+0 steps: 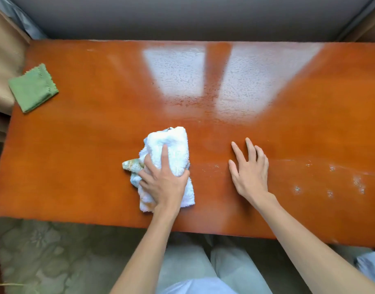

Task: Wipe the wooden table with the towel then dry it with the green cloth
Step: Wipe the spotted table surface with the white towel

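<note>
A: Where's the towel [169,160]?

B: Lower centre of the frame, bunched up white on the wooden table [86,145]. The left hand [163,183] presses down on it, fingers [164,154] curled over the top and thumb clamped against its right side.

A: And the right hand [249,169]?

B: Just right of the towel, apart from it, flat on the table with fingers spread and grasping nothing.

A: The green cloth [32,88]?

B: Folded, at the upper left of the frame, lying on the table's left edge, well apart from both hands.
</note>
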Tool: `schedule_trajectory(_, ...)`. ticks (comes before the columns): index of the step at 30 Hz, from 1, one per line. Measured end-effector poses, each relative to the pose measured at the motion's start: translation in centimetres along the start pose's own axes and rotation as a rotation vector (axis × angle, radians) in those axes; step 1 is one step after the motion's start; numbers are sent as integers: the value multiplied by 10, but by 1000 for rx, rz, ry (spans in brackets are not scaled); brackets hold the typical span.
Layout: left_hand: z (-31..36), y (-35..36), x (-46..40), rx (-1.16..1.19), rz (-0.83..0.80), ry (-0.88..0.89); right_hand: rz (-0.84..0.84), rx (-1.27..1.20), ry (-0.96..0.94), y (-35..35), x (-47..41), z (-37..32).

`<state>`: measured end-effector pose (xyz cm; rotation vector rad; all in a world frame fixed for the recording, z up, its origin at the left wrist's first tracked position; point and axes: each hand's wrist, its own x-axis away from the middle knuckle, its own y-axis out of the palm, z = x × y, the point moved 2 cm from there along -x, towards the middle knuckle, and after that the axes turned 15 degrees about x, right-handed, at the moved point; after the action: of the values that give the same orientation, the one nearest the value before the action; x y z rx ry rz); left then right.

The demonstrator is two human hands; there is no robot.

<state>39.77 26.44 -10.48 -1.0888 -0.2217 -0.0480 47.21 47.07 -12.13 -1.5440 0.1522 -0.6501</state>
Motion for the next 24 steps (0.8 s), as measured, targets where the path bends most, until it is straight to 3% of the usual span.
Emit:
schedule_trajectory(5,68,42,33,-58,-124,130,-12,-6,-116,-1,7,28)
schedule_trajectory(11,59,27,-17,-48,-240,258,-83,35,-73,4,29,61)
schedule_trajectory(16,24,-18,-115,44,-112,158,-55,-13,-21,2,23,70)
schedule_trajectory(20,-23,-56,-188,88,50,-36,-35,-64,92,5,12,84)
schedule_trajectory(24,-20,-54,-215,121,132,-142,-21,-97,160,7,5,99)
